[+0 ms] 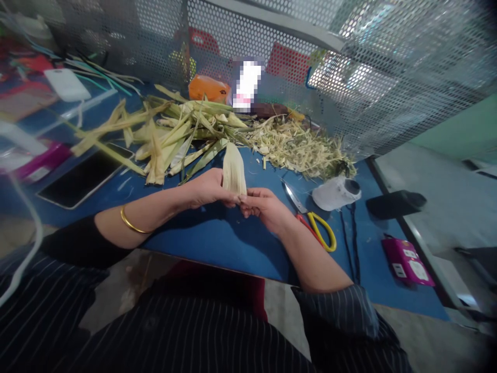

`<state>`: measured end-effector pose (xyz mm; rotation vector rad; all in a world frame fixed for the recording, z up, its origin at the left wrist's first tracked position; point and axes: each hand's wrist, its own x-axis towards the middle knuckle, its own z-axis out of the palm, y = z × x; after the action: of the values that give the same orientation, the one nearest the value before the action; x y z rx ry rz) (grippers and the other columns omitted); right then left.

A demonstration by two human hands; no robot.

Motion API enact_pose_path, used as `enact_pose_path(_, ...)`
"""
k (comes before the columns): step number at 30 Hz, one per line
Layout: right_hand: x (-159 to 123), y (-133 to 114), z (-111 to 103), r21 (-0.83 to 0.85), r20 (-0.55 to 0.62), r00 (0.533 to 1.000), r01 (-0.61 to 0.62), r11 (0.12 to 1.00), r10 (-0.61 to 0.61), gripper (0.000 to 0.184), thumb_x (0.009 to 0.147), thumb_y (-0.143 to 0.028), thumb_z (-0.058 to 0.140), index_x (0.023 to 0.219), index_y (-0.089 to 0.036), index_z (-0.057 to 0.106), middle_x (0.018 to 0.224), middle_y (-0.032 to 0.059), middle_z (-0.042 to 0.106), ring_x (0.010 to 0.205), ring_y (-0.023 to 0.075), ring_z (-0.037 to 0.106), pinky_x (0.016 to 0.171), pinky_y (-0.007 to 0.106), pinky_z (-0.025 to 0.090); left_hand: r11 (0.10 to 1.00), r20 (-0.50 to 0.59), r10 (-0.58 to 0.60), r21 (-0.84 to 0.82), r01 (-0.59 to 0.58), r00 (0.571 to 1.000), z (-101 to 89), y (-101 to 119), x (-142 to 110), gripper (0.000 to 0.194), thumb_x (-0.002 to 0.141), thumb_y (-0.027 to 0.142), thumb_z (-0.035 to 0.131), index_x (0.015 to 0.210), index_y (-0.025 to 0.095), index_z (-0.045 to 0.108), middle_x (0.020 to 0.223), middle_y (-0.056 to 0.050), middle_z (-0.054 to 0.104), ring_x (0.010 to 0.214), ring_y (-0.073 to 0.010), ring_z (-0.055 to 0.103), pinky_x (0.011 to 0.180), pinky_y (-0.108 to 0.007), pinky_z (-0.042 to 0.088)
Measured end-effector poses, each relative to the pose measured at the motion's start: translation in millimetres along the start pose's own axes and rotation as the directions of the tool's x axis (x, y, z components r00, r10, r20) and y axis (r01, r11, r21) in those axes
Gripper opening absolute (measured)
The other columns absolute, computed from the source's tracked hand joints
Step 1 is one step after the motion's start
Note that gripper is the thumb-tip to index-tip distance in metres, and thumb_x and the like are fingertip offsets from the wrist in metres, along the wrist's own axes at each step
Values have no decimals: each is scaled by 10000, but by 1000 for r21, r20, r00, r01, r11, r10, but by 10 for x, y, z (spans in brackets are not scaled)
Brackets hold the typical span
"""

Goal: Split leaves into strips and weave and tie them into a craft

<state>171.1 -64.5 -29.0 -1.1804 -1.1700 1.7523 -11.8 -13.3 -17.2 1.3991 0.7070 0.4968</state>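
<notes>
Blue tabletop [267,254]; pale husk [234,170], base in left hand [216,186] and right hand [265,205].

Your left fingers [229,198] and right fingers [254,199] cover the lower end of the husk piece [235,168]; can't separate the two grips there. Pixelated patch [247,85] at the back: content unreadable. Brown object [272,110] mostly buried behind your shreds [298,145], can't ID. Red shapes [289,62] behind the perforated panel [287,28]: broken up by the mesh. A husk strip [106,154] covers one corner of the black phone [83,178]. Far left is smeared: magenta pack [44,160] soft, white cable [38,233] cut by frame edge. Your striped shirt [174,336] runs off the bottom. Print on the right-hand magenta pack [388,248]: too small.
</notes>
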Motion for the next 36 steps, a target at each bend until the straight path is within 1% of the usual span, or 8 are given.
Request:
enact_pose_path(4,-14,-11,-23,72,66,996,-68,995,63,237,655,-333,776,725,-135,668,583,-19,570,494,72,497,512,223,417,1000,10,-5,-3,5,1000,-1,16,-17,196,630,207,768,789,103,721,701,-63,699,590,-122,611,611,-259,512)
enact_pose_path(7,-26,-29,-21,89,53,996,-77,993,72,249,653,-345,782,731,-136,672,583,-20,564,504,76,495,518,228,421,1000,4,5,-3,-5,1000,-19,-1,-9,180,633,192,765,786,108,720,703,-61,699,593,-120,613,617,-257,515)
enact_pose_path(13,-59,-84,9,-50,-17,1000,25,998,-25,260,670,-368,764,770,-144,682,631,-14,593,553,80,518,574,231,432,997,49,-48,-53,50,998,-79,7,9,309,638,261,807,888,102,722,828,-102,723,695,-162,662,663,-292,555)
enact_pose_path(16,-74,-118,22,-90,-24,997,70,994,-72,242,679,-354,758,792,-152,689,645,-15,600,576,84,515,586,232,426,995,30,-57,-77,59,998,-83,33,7,336,665,292,797,922,91,714,852,-110,719,706,-166,661,637,-289,563)
enact_pose_path(23,-134,-230,-45,75,107,993,37,996,-45,205,720,-331,738,683,-164,625,605,-38,531,540,77,493,574,240,427,996,-8,-50,-75,49,999,-97,63,13,269,665,262,791,869,108,707,761,-75,704,652,-144,639,611,-278,558)
enact_pose_path(27,-128,-224,-51,-95,10,998,56,994,-56,326,728,-479,727,726,-162,649,672,9,632,623,109,593,641,251,478,999,29,-24,-48,26,999,-84,68,7,225,689,247,769,852,107,703,771,-84,713,652,-143,647,630,-276,548)
enact_pose_path(30,-71,-144,-10,-119,-91,993,68,991,-79,446,740,-608,664,757,-162,651,693,26,657,657,125,619,666,261,491,1000,51,1,13,-1,999,-44,48,0,214,703,230,748,868,101,703,796,-95,723,657,-144,656,642,-273,538)
enact_pose_path(36,-15,-67,23,-153,-196,952,207,966,-235,355,681,-484,759,651,-172,591,588,-30,583,551,90,517,592,241,439,999,105,0,50,-6,994,-16,-41,18,190,704,230,731,867,132,714,804,-69,732,669,-141,661,669,-266,532)
